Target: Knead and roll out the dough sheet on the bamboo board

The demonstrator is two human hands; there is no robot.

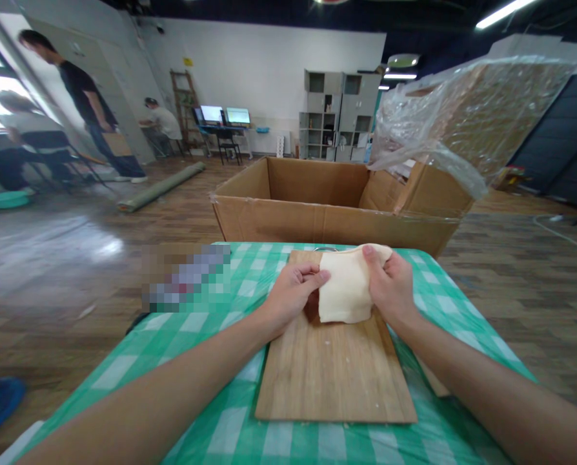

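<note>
A soft cream-coloured sheet (345, 287), roughly square and looking like dough, is held up over the far part of a wooden cutting board (337, 374). My left hand (295, 287) pinches its left edge between thumb and fingers. At the upper right corner, my right hand (390, 284) grips the sheet with the thumb on the near face, and its other fingers are mostly hidden behind. The sheet's lower edge hangs over the board. A few pale specks lie on the wood.
A green-and-white checked tablecloth (221, 374) covers the table. Beyond it stands a large open cardboard box (327, 219) with a plastic-wrapped piece (486, 116) at its right. A blurred-out item (186, 278) lies at the left edge. Several people, one standing (88, 97), are at the back left.
</note>
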